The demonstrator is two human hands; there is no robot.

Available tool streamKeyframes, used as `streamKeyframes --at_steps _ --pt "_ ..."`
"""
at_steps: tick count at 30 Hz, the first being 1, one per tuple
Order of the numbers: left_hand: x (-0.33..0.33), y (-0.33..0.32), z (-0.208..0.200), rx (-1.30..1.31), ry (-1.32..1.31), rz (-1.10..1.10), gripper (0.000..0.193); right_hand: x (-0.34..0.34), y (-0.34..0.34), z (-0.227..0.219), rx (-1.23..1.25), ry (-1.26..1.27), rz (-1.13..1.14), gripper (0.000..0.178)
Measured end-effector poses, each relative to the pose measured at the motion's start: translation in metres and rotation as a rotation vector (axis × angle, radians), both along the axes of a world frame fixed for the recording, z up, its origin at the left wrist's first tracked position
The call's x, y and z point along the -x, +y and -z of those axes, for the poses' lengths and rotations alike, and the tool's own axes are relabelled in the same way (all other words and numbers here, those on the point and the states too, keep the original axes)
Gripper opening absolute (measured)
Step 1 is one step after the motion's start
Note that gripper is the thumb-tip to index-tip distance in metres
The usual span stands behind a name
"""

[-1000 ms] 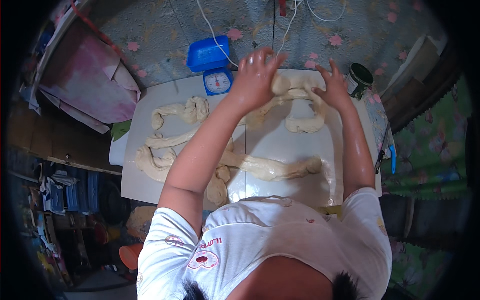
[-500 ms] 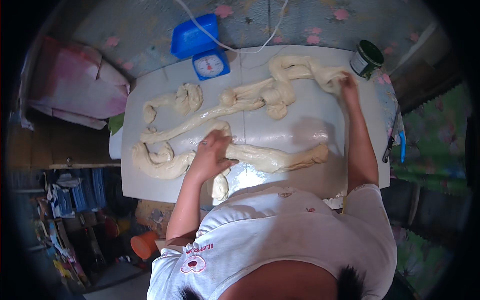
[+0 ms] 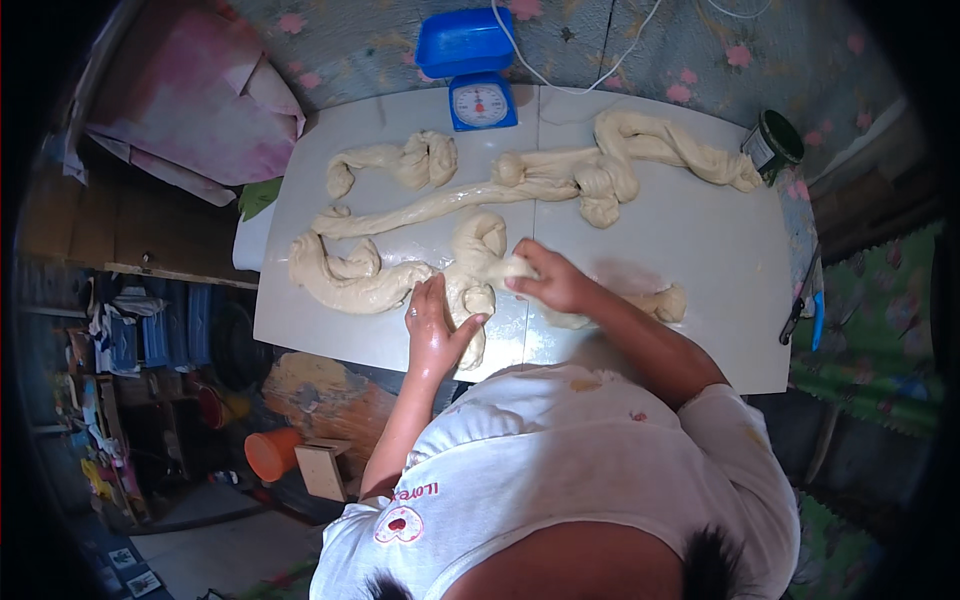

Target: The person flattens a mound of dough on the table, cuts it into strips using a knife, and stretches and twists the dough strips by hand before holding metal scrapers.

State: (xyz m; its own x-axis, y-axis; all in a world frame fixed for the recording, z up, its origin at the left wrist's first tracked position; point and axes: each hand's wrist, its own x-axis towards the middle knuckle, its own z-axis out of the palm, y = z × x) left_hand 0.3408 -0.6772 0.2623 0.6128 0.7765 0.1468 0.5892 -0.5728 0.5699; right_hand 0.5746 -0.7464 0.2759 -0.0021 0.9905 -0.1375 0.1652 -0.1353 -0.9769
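Observation:
Long ropes of pale dough lie across the white table (image 3: 650, 240). My left hand (image 3: 432, 325) rests against the near dough rope (image 3: 350, 285), fingers stretched and thumb spread apart on the knotted part at the middle. My right hand (image 3: 552, 280) is closed round a stretched piece of dough (image 3: 513, 268) just right of that knot. Part of the near rope is hidden under my right forearm; its end (image 3: 668, 302) shows beyond. Farther back, another dough rope (image 3: 690, 152) winds to the right, and a shorter dough piece (image 3: 395, 160) lies at the far left.
A blue kitchen scale (image 3: 482, 102) with a blue tray (image 3: 463, 45) stands at the back edge. A dark green tub (image 3: 775, 140) is at the back right. A knife (image 3: 797, 315) lies by the right edge. An orange bucket (image 3: 272, 455) sits below on the left.
My right hand has let go of the far dough rope's right end and come to the middle, taking hold of the near dough. My view has shifted, so the table appears farther right.

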Motion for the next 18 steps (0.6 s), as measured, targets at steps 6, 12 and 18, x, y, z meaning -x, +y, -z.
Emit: streamKeyframes --at_steps 6,12,18 --pt "-0.032 0.002 0.006 -0.142 0.0 0.049 0.099 -0.08 -0.048 -0.147 -0.721 0.735 0.306 0.039" --pt "-0.069 0.01 -0.012 -0.031 0.185 0.16 0.074 -0.19 -0.145 -0.255 -1.485 0.448 0.623 0.037" --pt "-0.108 0.027 -0.107 0.478 -0.149 0.269 0.042 -0.197 -0.126 -0.245 -1.218 0.244 0.839 0.031"
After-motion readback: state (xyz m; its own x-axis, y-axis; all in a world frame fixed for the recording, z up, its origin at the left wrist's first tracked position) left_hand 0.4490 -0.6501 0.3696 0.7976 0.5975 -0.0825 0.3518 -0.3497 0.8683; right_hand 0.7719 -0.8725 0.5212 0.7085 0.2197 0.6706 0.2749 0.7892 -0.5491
